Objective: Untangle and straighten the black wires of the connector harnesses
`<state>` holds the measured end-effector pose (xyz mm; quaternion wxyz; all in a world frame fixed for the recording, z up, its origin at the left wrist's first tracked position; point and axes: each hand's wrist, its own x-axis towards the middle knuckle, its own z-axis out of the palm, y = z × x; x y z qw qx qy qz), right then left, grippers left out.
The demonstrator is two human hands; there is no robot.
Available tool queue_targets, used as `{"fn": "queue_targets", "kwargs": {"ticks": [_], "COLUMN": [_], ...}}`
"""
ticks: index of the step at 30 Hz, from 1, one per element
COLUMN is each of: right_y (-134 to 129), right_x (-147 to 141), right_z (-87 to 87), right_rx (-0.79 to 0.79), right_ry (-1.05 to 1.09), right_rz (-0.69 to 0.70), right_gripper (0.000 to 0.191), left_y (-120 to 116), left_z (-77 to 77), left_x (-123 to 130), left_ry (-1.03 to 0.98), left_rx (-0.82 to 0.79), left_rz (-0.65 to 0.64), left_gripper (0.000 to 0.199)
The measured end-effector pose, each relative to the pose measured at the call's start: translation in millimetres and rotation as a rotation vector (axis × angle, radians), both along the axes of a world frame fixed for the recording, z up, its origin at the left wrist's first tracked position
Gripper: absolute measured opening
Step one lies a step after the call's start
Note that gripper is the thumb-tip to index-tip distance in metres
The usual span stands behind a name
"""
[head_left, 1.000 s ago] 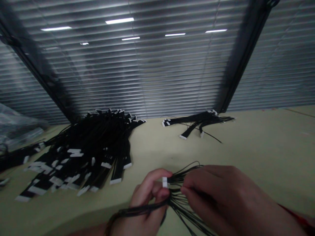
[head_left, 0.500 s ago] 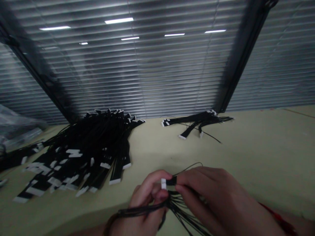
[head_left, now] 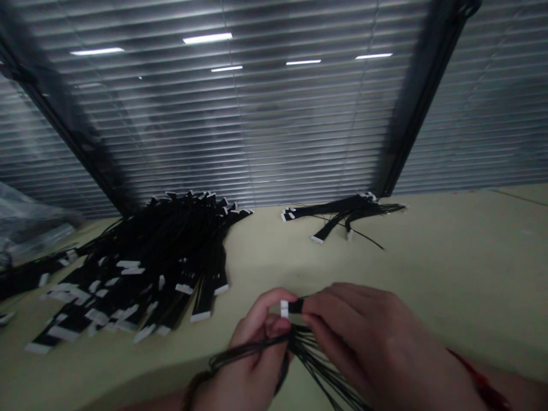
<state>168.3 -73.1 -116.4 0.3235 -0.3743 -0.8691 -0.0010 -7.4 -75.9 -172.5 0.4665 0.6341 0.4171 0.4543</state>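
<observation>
Near the bottom of the view, my left hand pinches a small white connector between thumb and forefinger. From the connector's right side a short black stretch of the wire harness runs into the closed fingers of my right hand. Loose black wires fan out below, between the two hands, and some pass across my left palm towards the wrist. What my right fingertips grip exactly is partly hidden by the hand itself.
A large pile of black wire harnesses with white connectors lies at the left. A smaller bunch of harnesses rests at the back of the pale table. Clear plastic wrapping is at far left, and blinds rise behind.
Both hands have shifted slightly upward together with the white connector. My grip looks the same, and the piles on the table have stayed put.
</observation>
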Motion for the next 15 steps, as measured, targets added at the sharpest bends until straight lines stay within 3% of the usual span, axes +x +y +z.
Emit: {"fn": "queue_targets", "kwargs": {"ticks": [4,7,12,15], "right_y": [0,-3,-5,0], "right_x": [13,26,28,19], "right_z": [18.2,23.2,3.3,-4.2], "right_rx": [0.146,0.134,-0.17,-0.304], "right_ry": [-0.068,-0.193,-0.616,-0.56], "right_rz": [-0.102,-0.109,-0.079,-0.118], "right_gripper": [0.012,0.013,0.021,0.02], "left_y": [12,18,17,15], "left_z": [8.3,11.7,8.9,8.0], "left_x": [2,3,2,2], "left_ry": [0.057,0.072,0.011,-0.064], "left_rx": [0.133,0.155,0.095,0.037], "left_rz": [0.168,0.241,0.253,0.208], "left_gripper": [0.015,0.016,0.015,0.014]}}
